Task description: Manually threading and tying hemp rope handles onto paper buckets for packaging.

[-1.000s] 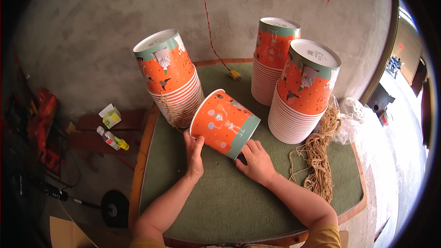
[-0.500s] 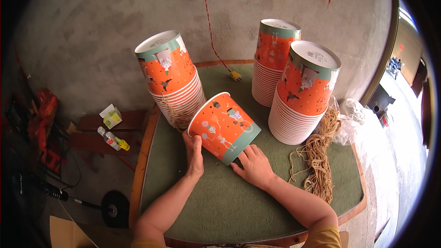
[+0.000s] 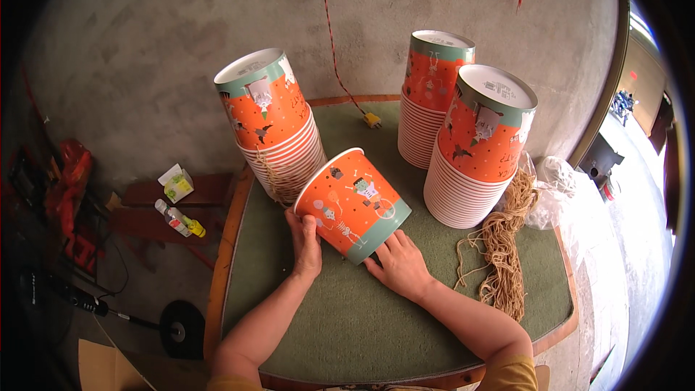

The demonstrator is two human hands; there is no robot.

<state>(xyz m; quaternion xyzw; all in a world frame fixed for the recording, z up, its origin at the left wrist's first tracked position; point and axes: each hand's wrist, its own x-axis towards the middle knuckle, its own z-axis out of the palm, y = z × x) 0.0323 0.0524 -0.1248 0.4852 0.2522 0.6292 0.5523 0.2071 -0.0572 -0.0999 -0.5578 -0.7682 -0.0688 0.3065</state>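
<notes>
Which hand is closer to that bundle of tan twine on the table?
The right hand. It rests at the tilted orange tub's green base, just left of the twine; the left hand grips the tub's rim, farther away.
</notes>
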